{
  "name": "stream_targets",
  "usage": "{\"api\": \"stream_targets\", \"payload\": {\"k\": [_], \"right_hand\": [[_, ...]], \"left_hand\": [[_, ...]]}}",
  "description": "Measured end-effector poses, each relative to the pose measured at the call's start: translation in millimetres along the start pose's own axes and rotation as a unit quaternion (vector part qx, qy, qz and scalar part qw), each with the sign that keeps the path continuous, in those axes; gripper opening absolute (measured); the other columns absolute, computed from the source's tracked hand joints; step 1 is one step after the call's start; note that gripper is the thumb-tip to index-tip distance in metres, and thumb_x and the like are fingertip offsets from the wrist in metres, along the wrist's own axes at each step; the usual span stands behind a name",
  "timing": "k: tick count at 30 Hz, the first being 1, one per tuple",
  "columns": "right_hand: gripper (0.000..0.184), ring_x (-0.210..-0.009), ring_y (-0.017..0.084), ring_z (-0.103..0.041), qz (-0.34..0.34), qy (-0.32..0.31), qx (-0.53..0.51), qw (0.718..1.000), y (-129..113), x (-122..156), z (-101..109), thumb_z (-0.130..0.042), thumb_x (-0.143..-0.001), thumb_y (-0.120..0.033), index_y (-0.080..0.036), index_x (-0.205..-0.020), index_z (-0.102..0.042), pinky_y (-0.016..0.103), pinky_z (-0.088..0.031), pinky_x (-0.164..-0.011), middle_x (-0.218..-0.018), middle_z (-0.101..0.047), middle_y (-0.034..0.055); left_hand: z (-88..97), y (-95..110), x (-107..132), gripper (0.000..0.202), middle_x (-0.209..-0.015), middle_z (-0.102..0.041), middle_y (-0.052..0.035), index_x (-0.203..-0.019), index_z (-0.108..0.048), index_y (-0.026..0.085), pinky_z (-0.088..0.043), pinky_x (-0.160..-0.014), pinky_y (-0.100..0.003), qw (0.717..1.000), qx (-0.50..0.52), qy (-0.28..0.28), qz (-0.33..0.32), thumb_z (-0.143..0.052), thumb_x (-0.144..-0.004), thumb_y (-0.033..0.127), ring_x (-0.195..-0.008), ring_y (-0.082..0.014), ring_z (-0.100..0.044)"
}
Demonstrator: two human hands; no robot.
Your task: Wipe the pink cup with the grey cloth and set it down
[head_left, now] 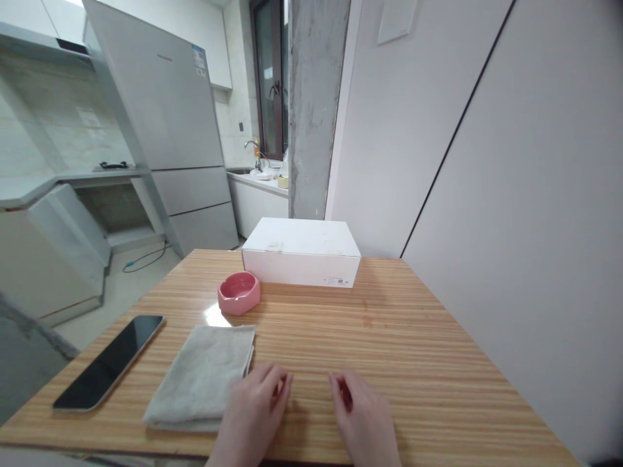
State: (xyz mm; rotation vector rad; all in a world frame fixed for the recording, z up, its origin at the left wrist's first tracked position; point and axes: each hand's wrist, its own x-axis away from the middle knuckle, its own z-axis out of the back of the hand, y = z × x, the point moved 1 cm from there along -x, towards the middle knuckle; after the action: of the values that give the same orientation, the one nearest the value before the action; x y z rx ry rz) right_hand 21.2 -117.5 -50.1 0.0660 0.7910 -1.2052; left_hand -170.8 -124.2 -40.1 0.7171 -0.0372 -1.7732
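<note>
Head view gives me both hands released and loosely curled, resting on the wooden table (413, 337): my left hand (253, 415) just beside the folded grey cloth (197, 379), my right hand (365, 415) on bare wood. Nothing is gripped; the pink bowl (239, 293), white box (302, 253) and phone (108, 363) sit set out around them.

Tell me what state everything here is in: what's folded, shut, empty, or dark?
Left hand: empty, fingers loosely curled, at the towel's edge
Right hand: empty, fingers loosely curled
Grey towel: folded, lying flat
Smartphone: lying flat, screen dark
Pink ceramic bowl: upright, appears empty
White box: closed
Refrigerator: doors shut
</note>
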Motion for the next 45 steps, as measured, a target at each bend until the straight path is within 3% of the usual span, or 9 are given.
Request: {"api": "stream_targets", "payload": {"k": [3,7,22,45], "right_hand": [[0.047,-0.045,0.013,-0.056,0.038,-0.019,0.038,0.998,-6.0,-2.0,-11.9,-0.023,-0.099,-0.039,-0.023,-0.063,-0.049,0.025,-0.032,-0.046,-0.053,-0.057,-0.0017],[0.047,-0.048,0.013,-0.056,0.061,-0.018,0.057,0.996,-5.4,0.2,-18.3,-0.019,-0.099,-0.036,-0.023,-0.064,-0.046,0.025,-0.030,-0.049,-0.055,-0.056,-0.0010],[0.039,-0.053,0.015,-0.056,0.062,-0.038,0.040,0.997,-2.6,4.9,-19.9,-0.022,-0.099,-0.033,-0.024,-0.069,-0.045,0.026,-0.030,-0.053,-0.060,-0.056,-0.0011],[0.045,-0.051,0.014,-0.054,0.081,-0.042,0.041,0.995,-3.9,1.6,-16.5,-0.020,-0.099,-0.030,-0.023,-0.065,-0.047,0.026,-0.029,-0.052,-0.058,-0.056,-0.0009]], "left_hand": [[-21.6,13.5,-3.7,0.023,-0.063,-0.063,0.0012,-0.068,-0.053,0.022,-0.040,-0.052,-0.024,0.998,-0.049,-0.048,-0.010,-0.043,-0.089,0.019,-0.056,-0.0150,-0.061],[-32.0,16.2,-3.7,0.018,-0.067,-0.065,0.0010,-0.071,-0.052,0.022,-0.039,-0.052,-0.025,0.994,-0.071,-0.080,-0.006,-0.045,-0.086,0.015,-0.060,-0.0170,-0.064],[-31.7,14.0,-2.1,0.018,-0.066,-0.064,0.0015,-0.070,-0.051,0.022,-0.037,-0.053,-0.026,0.995,-0.069,-0.077,0.000,-0.045,-0.086,0.017,-0.060,-0.0168,-0.063],[-29.3,16.2,-2.2,0.020,-0.070,-0.064,0.0003,-0.071,-0.053,0.022,-0.039,-0.057,-0.028,0.992,-0.069,-0.107,0.002,-0.043,-0.088,0.018,-0.065,-0.0180,-0.063]]}}
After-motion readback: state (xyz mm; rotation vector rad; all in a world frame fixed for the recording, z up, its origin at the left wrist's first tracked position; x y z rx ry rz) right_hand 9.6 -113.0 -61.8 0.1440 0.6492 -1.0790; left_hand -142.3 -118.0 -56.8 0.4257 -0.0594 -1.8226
